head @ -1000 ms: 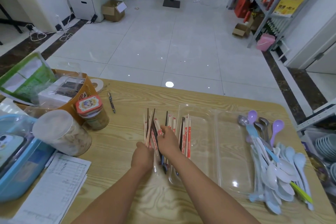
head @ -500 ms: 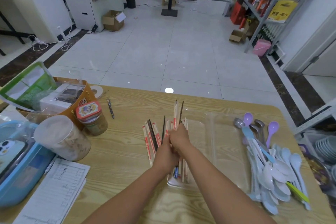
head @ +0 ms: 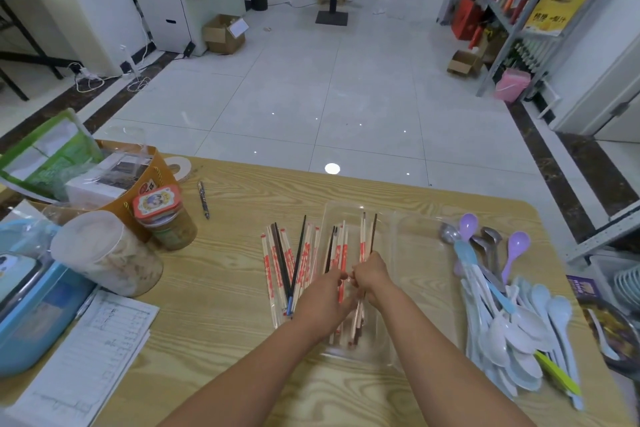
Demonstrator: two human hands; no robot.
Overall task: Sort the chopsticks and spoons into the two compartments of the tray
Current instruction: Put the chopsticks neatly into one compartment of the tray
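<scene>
- Clear plastic tray (head: 420, 282): left hand (head: 322, 302) and right hand (head: 372, 279) are both gripping a chopstick bundle (head: 362, 241) in its left compartment.
- Loose chopsticks (head: 277, 263) are lying on the table (head: 225, 288), just left of the tray.
- Spoons (head: 512, 322) are sitting piled to the right of the tray, none sorted yet.

One tray (head: 424, 291), one pen (head: 203, 199), two jars (head: 104, 253) (head: 166, 218), maybe twenty spoons (head: 512, 326), twenty chopsticks (head: 284, 263).

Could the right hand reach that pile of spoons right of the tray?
Probably yes: the spoons lie uncovered on the table beside the tray, nothing between but its empty right compartment. The right hand grips chopsticks, though.
</scene>
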